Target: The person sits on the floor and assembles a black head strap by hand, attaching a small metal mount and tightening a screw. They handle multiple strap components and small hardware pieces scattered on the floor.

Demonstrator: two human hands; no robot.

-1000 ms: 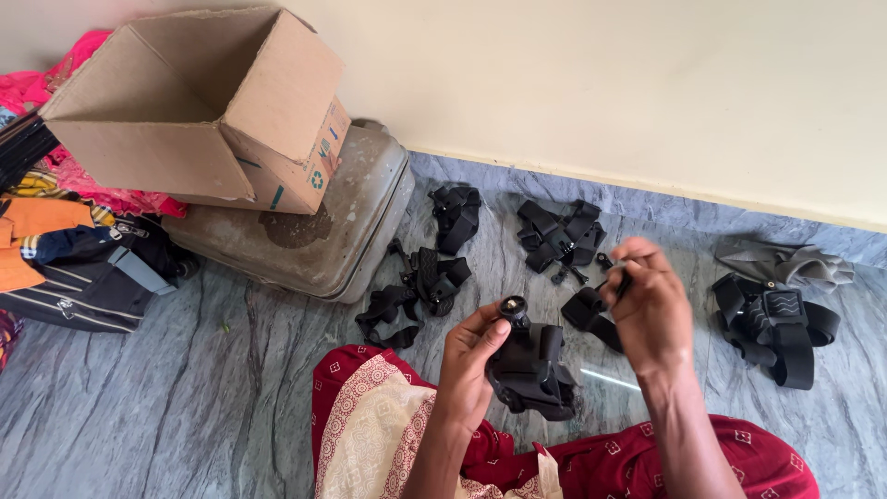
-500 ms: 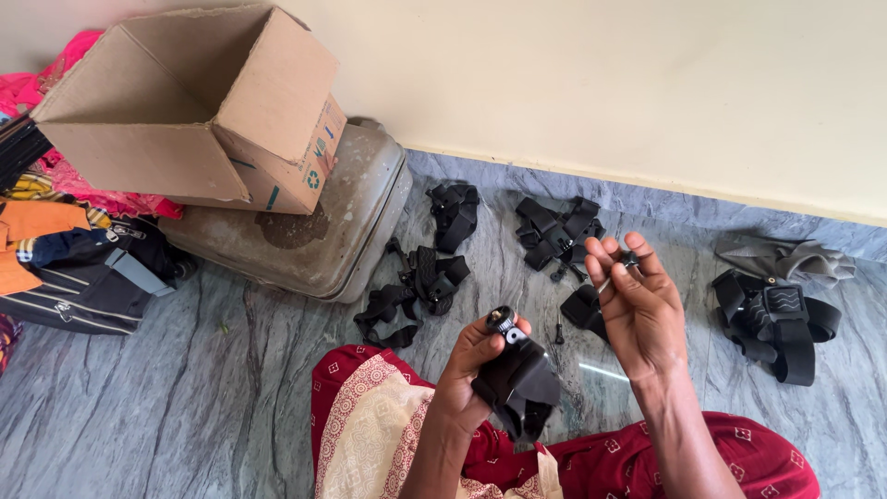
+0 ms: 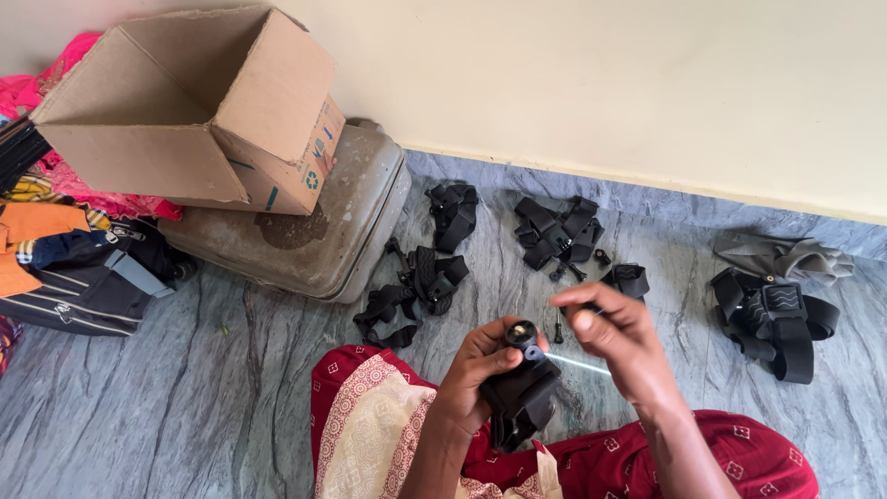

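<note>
Up at ten o'clock, the open brown cardboard box point(image 3: 199, 111) lay tipped on a grey suitcase point(image 3: 323, 231), its inside bare. Low at centre, the left hand point(image 3: 471, 374) gripped a black strapped mount with a round knob point(image 3: 522, 393); at two o'clock of it, the right hand point(image 3: 614, 337) pinched a small dark screw point(image 3: 565, 309).

My right hand point(image 3: 617, 334) was motion-blurred, so what its fingertips pinched was unclear. My left hand point(image 3: 476, 374) hid much of the black strap mount point(image 3: 522, 397). The clothes pile point(image 3: 65, 259) ran off the left edge.
</note>
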